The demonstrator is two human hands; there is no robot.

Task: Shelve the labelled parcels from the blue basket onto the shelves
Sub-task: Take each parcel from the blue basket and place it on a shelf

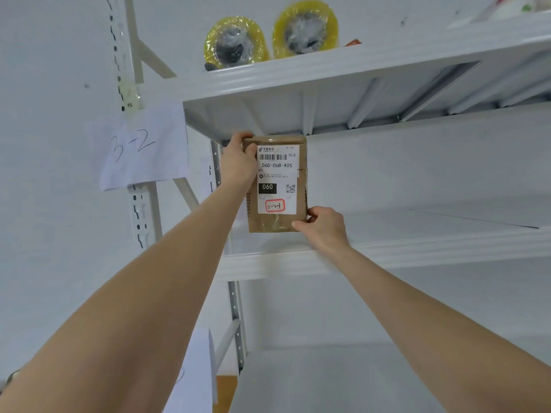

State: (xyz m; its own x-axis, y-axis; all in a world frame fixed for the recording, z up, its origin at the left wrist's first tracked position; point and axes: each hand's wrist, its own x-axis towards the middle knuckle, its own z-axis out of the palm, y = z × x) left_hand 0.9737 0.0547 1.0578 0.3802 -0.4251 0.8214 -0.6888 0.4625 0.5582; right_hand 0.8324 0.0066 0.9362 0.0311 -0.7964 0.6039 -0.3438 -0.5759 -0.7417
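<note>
Left hand (238, 162): fingertips hidden behind parcel (281, 225), top-left corner. Right hand (323, 226): fingertips hidden behind its lower-right corner. Label (277, 180): fine print too small to read. Tape rolls (235, 43): bases hidden by upper shelf (328, 65) lip. Top right, blurred packet (512, 7) cut off by the edge.

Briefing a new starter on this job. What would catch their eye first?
The brown parcel at centre, gripped by the left hand at its top corner and the right hand at its bottom corner. Then two yellow wrapped rolls on the upper shelf, and a paper sheet marked 3-2 at left.
</note>
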